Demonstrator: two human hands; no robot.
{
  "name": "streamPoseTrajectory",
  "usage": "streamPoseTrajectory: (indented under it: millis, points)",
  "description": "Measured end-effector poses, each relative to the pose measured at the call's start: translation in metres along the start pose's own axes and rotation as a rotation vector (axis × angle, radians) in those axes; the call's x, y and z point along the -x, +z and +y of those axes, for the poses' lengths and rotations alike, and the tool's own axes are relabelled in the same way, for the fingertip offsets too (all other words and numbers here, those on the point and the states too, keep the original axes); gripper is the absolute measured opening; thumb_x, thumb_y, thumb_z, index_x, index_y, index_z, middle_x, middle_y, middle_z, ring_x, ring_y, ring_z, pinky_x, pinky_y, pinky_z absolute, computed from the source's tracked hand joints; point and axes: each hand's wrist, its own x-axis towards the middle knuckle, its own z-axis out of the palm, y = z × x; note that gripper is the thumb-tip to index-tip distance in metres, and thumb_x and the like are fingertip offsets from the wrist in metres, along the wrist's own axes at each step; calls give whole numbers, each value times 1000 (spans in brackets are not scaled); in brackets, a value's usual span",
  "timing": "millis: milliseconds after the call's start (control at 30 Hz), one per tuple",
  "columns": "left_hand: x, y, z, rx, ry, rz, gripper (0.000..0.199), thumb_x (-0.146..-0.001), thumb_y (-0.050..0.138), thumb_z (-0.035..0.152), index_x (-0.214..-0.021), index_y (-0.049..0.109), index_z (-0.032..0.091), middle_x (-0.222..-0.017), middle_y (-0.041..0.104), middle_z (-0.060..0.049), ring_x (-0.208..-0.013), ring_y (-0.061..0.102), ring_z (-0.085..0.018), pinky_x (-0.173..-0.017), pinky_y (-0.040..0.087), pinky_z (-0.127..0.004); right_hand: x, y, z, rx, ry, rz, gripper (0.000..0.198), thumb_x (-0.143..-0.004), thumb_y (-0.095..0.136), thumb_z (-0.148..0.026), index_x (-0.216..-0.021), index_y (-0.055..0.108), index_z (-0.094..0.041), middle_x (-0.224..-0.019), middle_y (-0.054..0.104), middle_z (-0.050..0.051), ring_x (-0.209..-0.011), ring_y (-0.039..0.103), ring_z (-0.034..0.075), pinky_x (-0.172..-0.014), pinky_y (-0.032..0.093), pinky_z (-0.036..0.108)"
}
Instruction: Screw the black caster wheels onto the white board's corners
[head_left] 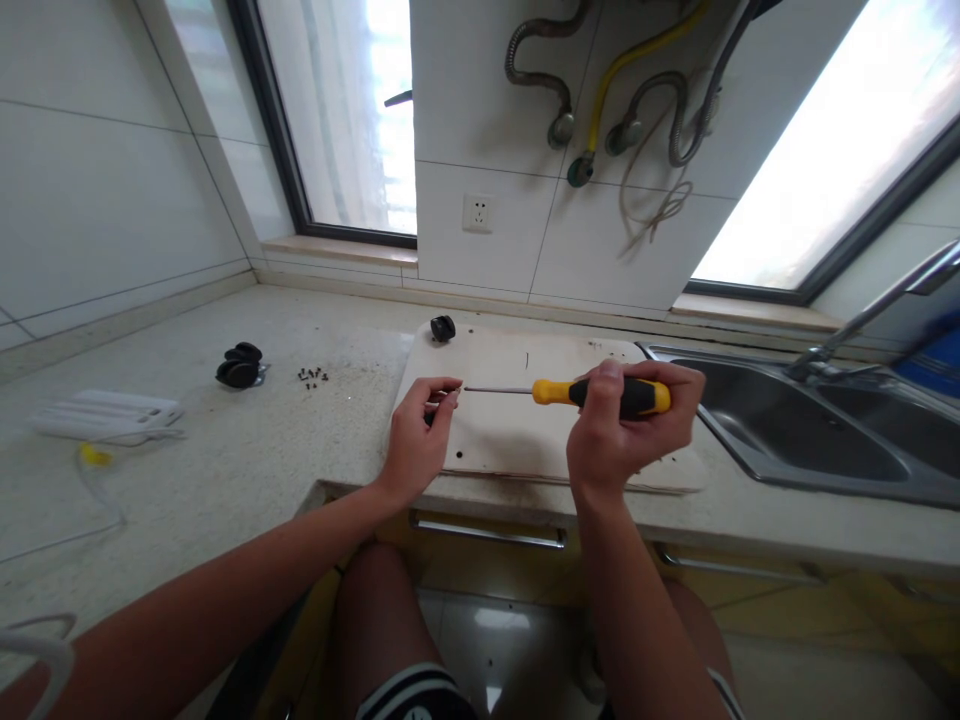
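My right hand point(619, 425) is wrapped round the yellow and black handle of a screwdriver point(551, 392). Its thin shaft lies nearly level and points left over a pale board point(525, 435). At the tip, the thumb and fingers of my left hand point(418, 430) are pinched together; whatever they hold is too small to make out. A dark object point(430, 416) shows partly between these fingers, mostly hidden. On the board's far left corner sits a black caster wheel point(442, 328). Small dark holes mark the board near its corners.
Left on the counter point(337, 450) are a black twin-wheel caster point(240, 366), several small dark screws point(311, 377) and a white device point(112, 415) with a cable. A steel sink point(787, 425) with a faucet point(862, 320) lies right. Drawer handles point(487, 530) run below the counter edge.
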Motion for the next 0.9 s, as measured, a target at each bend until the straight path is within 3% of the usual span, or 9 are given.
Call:
streamPoseTrajectory:
  millis: [267, 667, 900]
  points:
    - [1, -1, 1, -3, 22, -16, 19, -106, 63, 30, -115, 77, 22, -108, 80, -6, -96, 75, -20, -85, 61, -33, 8, 3, 11, 76, 81, -92, 26, -101, 68, -48, -99, 52, -28, -90, 53, -2, -74, 64, 16, -68, 58, 34]
    - [1, -1, -1, 1, 53, -21, 18, -107, 63, 28, -113, 79, 23, -109, 79, -6, -98, 74, -19, -85, 60, -32, 10, 1, 14, 96, 94, -63, 29, -99, 70, -51, -96, 53, -28, -90, 55, -1, -74, 66, 18, -70, 61, 38]
    - [1, -2, -2, 5, 63, -29, 18, -107, 63, 28, -113, 79, 24, -108, 80, -6, -99, 75, -20, -86, 60, -33, 6, 1, 20, 71, 198, -73, 32, -98, 72, -54, -97, 54, -27, -93, 56, 0, -77, 65, 17, -65, 59, 33]
